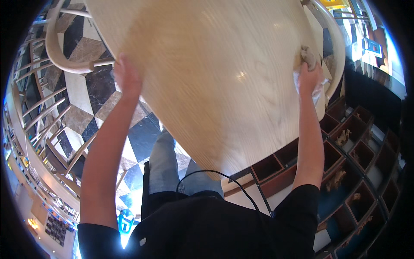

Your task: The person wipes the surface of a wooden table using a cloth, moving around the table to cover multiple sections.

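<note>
Before me stretches a pale wood-grain tabletop [220,74], with one corner pointing at my waist. My left hand [127,76] rests at its left edge, close to the end of a curved chair arm; its fingers are partly blurred. Near the right edge my right hand [310,79] grips a crumpled cloth [309,58], greyish-brown on top. A whitish, thin part of the bundle hangs out below the fingers on both sides. The cloth lies against the tabletop by the right rim.
Wooden chairs with curved backs stand left [69,66] and right [338,48] of the table. More slatted chairs [42,103] line the left side. A dark compartment shelf [346,155] holding small ornaments is at lower right. A black cable [223,174] crosses my front. The floor [100,77] has patterned tiles.
</note>
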Motion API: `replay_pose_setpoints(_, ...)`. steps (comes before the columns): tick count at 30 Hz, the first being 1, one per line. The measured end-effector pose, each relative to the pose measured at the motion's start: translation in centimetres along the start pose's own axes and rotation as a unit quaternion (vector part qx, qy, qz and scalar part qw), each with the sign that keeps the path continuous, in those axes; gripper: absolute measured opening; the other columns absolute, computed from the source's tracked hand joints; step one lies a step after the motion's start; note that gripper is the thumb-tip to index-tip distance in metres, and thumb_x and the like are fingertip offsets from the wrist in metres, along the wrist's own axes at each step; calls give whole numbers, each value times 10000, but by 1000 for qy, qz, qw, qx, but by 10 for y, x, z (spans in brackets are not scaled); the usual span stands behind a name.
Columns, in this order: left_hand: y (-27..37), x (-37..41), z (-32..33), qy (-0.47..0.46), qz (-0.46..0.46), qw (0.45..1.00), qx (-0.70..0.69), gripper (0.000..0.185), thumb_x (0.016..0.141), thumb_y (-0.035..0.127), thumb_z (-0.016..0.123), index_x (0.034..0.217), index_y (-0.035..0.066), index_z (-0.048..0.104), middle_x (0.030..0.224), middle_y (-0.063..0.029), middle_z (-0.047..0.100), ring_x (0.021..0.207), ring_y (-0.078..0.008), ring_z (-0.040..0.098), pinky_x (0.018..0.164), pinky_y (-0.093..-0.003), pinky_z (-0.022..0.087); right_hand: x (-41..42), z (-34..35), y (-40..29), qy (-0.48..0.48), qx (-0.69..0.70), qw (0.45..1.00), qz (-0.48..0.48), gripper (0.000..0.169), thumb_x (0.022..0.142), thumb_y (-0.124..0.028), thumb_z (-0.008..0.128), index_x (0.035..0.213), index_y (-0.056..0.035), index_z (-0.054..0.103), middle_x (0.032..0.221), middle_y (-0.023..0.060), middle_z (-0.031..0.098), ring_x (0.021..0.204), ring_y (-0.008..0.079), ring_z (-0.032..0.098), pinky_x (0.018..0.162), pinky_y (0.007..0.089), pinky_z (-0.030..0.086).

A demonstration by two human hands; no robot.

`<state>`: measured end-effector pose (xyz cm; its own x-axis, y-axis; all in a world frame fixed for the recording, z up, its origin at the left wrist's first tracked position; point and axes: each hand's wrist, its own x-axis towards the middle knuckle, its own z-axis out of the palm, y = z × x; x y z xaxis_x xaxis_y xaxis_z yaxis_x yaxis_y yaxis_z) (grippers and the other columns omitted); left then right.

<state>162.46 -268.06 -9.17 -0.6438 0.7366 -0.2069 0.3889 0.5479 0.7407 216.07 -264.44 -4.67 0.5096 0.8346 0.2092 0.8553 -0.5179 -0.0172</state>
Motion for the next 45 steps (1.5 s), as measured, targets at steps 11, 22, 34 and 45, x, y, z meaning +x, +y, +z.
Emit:
replay_pose_setpoints(11,-22,18,-22,2,70,994,83,807,980,614,278,1297,-85,524,1229,-261,607,1142,-365,576,995,-431,411,-133,-81,67,-146,145,915,-346,661,552,-250,838,1189,-265,661,1317,27,573,1248,264,512,1013,605,316)
replay_pose_setpoints(22,-24,24,-14,27,-11,998,59,824,946,630,319,1216,-102,585,1181,-293,620,1139,-396,579,986,-445,413,-4,-48,182,-26,188,910,-368,594,582,-96,693,1174,-122,648,1185,122,641,1139,340,580,986,469,422)
replay_pose_setpoints(34,-11,17,-7,15,-15,1000,-22,812,896,649,333,1243,-40,589,1226,-280,599,1163,-439,551,999,-474,397,-171,-57,117,-68,202,926,-312,628,558,-251,787,1167,-143,683,1144,84,604,1126,302,519,1015,482,315)
replay_pose_setpoints(45,30,0,-2,12,-70,992,103,842,852,696,346,1244,-4,600,1232,-252,611,1176,-412,566,968,-496,427,-419,-123,-69,-85,270,848,-449,360,723,-339,705,1065,-227,710,1124,-10,637,1097,180,572,980,563,290)
